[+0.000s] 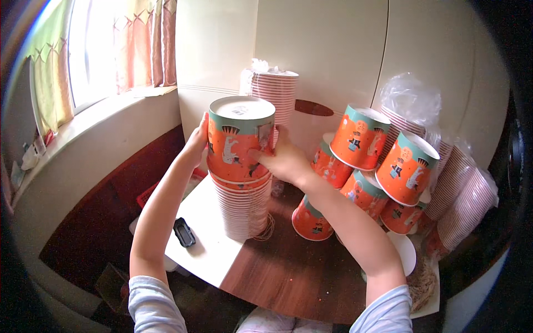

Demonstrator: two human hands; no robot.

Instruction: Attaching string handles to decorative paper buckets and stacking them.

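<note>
An upside-down orange paper bucket with a teal band and animal pictures (239, 141) tops a tall stack of nested buckets (244, 208) on the table. My left hand (198, 139) presses its left side. My right hand (280, 158) grips its right side, thumb across the front. Both hands hold this top bucket together.
Several loose orange buckets (363, 166) lie piled at the right. Bagged bucket stacks (463, 191) lean behind them, and another stack (275, 91) stands against the wall. A small black object (184, 231) lies on a white board (208, 250) on the brown table (288, 272). A window with curtains (130, 44) is at the left.
</note>
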